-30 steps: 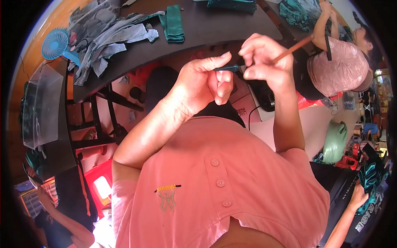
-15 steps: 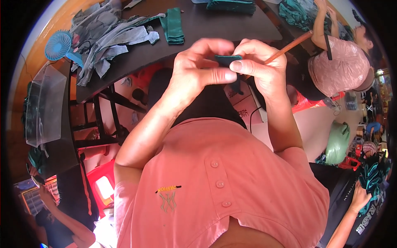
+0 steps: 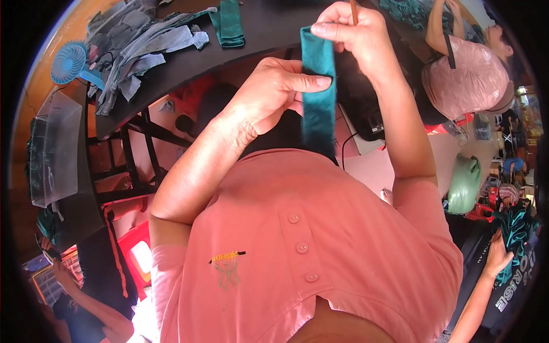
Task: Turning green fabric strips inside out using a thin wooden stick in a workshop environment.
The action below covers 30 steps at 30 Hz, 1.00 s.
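Observation:
A dark green strip of velvety fabric [image 3: 318, 117] hangs lengthwise in front of my torso, its lower end slightly blurred. At the top end, my right hand [image 3: 361, 35] pinches it between thumb and fingers. That same hand also keeps hold of a thin brown stick [image 3: 354, 12], whose upper part runs out of the picture. My left hand [image 3: 267, 94] grips the strip near its middle, the thumb lying across the front and the fingers behind it.
A dark table [image 3: 263, 28] ahead carries grey fabric scraps [image 3: 134, 51], a folded green strip [image 3: 231, 26] and a blue fan [image 3: 70, 62]. At left stands a clear plastic bin [image 3: 57, 151]. Co-workers sit around; one person's hand [image 3: 500, 256] holds green fabric at lower right.
The strip, earlier bunched up and seen end-on between my hands, now hangs down at length. My right hand has risen, and the stick it holds has swung to nearly upright.

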Tool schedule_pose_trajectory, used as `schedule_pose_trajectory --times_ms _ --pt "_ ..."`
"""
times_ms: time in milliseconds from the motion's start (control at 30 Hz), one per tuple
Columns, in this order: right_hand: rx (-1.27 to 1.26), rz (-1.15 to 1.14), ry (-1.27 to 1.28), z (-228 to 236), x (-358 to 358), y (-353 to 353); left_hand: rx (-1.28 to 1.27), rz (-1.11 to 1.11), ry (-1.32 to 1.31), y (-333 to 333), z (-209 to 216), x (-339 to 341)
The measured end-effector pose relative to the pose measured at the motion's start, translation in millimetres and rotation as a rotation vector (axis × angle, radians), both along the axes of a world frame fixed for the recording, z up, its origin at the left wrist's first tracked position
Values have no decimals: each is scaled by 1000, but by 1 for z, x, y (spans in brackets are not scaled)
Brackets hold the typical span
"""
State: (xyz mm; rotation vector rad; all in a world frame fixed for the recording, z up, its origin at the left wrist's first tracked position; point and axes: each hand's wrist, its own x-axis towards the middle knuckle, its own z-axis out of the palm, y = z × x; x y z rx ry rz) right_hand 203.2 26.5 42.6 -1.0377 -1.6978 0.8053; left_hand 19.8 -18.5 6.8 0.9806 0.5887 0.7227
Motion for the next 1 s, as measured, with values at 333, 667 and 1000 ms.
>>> schedule_pose_trajectory --times_ms 333,667,1000 --pt "-91 -144 175 -20 20 18 -207 -183 -98 -10 5 10" --pt "-118 -144 217 18 6 -16 -39 -12 53 11 -22 38" --pt "-163 -8 218 38 2 -32 357 -14 -78 26 -6 31"
